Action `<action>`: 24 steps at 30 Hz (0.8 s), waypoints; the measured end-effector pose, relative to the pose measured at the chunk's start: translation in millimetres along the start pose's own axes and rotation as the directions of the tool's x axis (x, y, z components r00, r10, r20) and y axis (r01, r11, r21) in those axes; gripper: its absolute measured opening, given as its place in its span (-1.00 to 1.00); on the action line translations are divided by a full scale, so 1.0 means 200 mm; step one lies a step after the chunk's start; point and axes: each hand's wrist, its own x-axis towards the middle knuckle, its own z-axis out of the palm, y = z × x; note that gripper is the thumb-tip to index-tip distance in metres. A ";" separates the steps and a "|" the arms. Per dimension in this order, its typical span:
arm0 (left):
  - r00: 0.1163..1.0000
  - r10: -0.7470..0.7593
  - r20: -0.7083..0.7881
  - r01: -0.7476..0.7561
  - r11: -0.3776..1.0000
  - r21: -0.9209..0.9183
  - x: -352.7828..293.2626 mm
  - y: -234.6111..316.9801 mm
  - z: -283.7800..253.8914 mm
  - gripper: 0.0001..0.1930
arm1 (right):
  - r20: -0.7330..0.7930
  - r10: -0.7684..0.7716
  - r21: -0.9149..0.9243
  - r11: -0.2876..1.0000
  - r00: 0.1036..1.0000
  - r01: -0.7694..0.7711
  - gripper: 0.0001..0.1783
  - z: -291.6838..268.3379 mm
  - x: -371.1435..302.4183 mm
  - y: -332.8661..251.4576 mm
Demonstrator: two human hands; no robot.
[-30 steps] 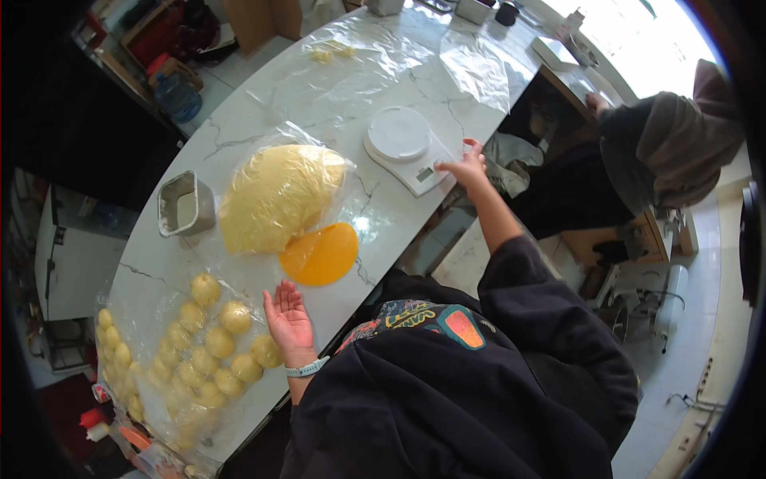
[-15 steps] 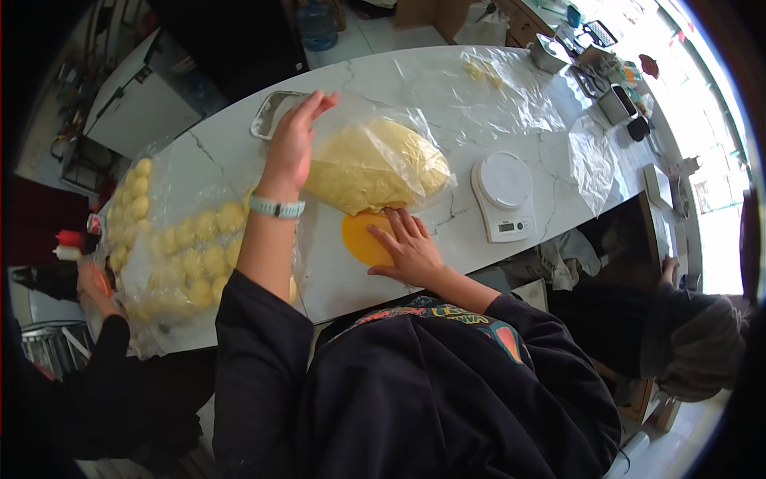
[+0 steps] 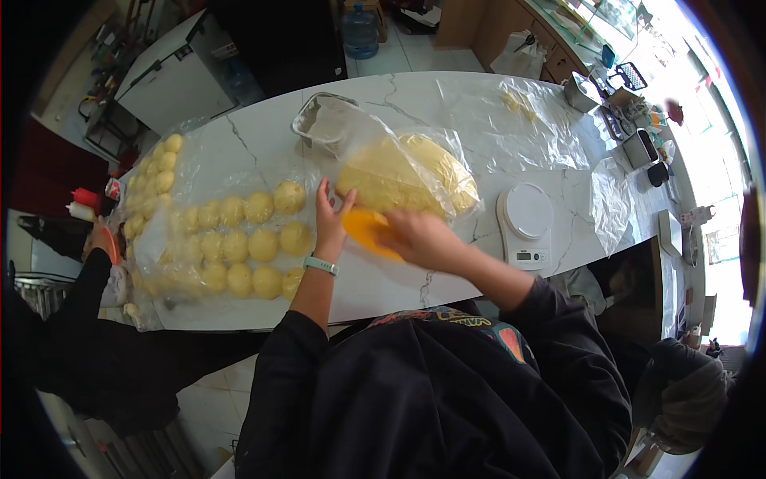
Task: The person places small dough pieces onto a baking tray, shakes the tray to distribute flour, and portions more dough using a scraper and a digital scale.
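Note:
A large lump of yellow dough lies on the marble table, partly covered by a clear plastic sheet. My right hand, somewhat blurred, grips an orange dough scraper that is tilted up at the dough's near edge. At the dough's left end is my left hand, its fingers and thumb apart and nothing held; whether it touches the dough I cannot tell. Rows of round dough balls sit to the left, many under plastic.
Right of the dough stands a white kitchen scale. A metal tin is behind the dough. Crumpled plastic lies farther right. A co-worker's hand is at the table's left end; another person is at the right.
My left hand has come down from above the plastic to the dough's left end. My right hand, earlier flat on the scraper, now holds it raised off the table.

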 end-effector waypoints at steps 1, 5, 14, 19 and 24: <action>1.000 0.000 -0.004 0.000 1.000 0.001 0.01 0.01 0.00 -0.44 | -0.144 -0.018 0.015 1.000 0.989 0.020 -0.62 -0.05 0.14 -0.03; 0.988 0.002 0.152 -0.027 0.986 0.164 0.00 0.17 0.05 -0.42 | 0.048 0.067 -0.299 0.953 0.997 -0.050 -0.66 -0.13 0.65 -0.05; 0.968 0.208 0.139 -0.239 0.933 0.270 -0.02 0.11 -0.05 -0.49 | 0.281 -0.050 -0.307 0.941 0.958 0.139 -0.65 0.12 0.96 0.15; 0.978 -0.007 0.208 -0.009 0.997 0.077 -0.15 0.07 -0.13 -0.49 | 0.124 -0.097 -0.366 0.921 0.987 0.137 -0.53 0.34 0.68 0.11; 0.971 -0.057 0.231 0.046 0.998 0.053 -0.25 0.13 -0.11 -0.38 | -0.266 0.020 -0.067 0.997 0.964 -0.039 -0.63 0.36 0.65 0.18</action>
